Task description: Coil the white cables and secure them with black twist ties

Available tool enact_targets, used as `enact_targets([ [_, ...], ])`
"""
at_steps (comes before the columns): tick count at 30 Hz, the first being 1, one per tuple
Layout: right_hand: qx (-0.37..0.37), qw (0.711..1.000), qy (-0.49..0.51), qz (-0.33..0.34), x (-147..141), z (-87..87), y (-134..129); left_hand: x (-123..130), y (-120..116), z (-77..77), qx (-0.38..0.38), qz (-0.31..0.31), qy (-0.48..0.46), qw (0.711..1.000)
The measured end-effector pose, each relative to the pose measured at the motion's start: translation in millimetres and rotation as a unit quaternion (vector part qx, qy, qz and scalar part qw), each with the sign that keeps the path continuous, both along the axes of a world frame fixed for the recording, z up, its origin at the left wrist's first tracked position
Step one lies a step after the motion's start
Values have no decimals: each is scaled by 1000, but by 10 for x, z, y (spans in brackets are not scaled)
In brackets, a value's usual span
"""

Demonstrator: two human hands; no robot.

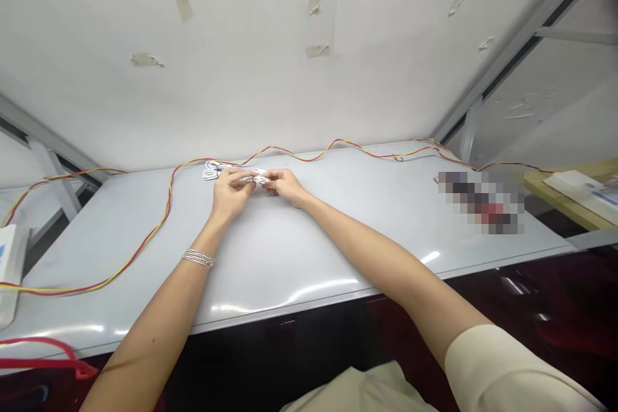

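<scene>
On the long grey worktop (309,238) lies a twisted red and yellow wire (170,199), running along the far side. Near it, the left hand (230,192) and right hand (286,185) are both closed, pinching a white cable (211,171) toward the far edge. This cable seems light and soft, so it bends easily; the bundled loops look the best place to hold. I cannot read any writing on it.

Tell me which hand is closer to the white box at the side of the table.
Left. The left hand is nearer, with the white box off to its side. The right hand is farther away, on the other side of the left hand.
</scene>
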State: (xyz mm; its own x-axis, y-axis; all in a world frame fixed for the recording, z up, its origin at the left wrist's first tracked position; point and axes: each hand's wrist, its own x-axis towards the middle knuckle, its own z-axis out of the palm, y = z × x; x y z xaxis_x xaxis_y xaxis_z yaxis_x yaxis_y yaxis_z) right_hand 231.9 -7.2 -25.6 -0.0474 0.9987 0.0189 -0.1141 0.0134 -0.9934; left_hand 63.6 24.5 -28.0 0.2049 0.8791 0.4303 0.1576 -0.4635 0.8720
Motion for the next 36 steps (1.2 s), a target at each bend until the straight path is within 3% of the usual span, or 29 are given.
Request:
enact_targets([
  [10, 23, 999, -28, 18, -27, -42, 3, -9, 5, 34, 72, 17, 22, 997],
  [19, 29, 999, -28, 13, -25, -51, 12, 57, -25, 18, 45, -69, -79, 994],
  [25, 61, 997, -56, -5, -12, -96, 18, 22, -18, 32, 45, -94, -55, 993],
  [31, 42, 997, -41, -45, -38, -151, 38, -23, -36, 85, 144, -19, 96, 985],
  [36, 27, 999, 1, -45, -32, -108, 15, -27, -29, 51, 139, 10, 112, 984],
])
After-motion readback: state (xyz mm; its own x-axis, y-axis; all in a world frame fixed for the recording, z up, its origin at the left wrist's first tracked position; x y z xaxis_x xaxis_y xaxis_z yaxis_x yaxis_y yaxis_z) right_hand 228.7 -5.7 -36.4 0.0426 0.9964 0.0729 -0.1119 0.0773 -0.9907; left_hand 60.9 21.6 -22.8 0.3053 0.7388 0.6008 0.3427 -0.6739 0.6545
